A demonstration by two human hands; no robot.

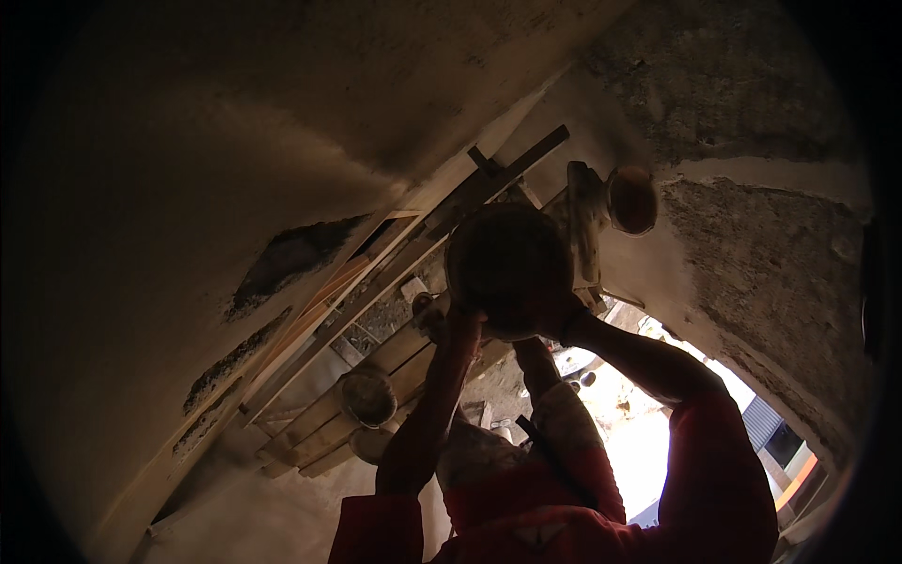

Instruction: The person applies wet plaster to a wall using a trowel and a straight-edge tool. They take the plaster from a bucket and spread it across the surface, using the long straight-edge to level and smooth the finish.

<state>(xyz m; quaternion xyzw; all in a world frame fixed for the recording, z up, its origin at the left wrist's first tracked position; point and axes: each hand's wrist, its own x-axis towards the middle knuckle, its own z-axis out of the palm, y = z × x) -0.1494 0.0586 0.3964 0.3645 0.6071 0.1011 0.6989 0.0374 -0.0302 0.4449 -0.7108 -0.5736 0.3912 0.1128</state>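
Observation:
A dark round pan (508, 258), shaped like a mortar pan, is held up in front of me in both hands. Its inside is too dark to tell what it holds. My left hand (466, 322) grips the near left side of its rim, thumb showing against the edge. On the near right side, my right hand (560, 316) is closed on the rim, its fingers mostly lost in shadow. Below the pan, my patterned trouser legs (575, 418) show beyond my red top, and a dark strap hangs there.
Wooden planks (404, 355) form a platform below, with a round container (368, 396) on them. Another round container (631, 200) is at the far right beside an upright timber piece (583, 221). A plastered wall (235, 179) with dark patches slopes along the left. Bright daylight enters lower right.

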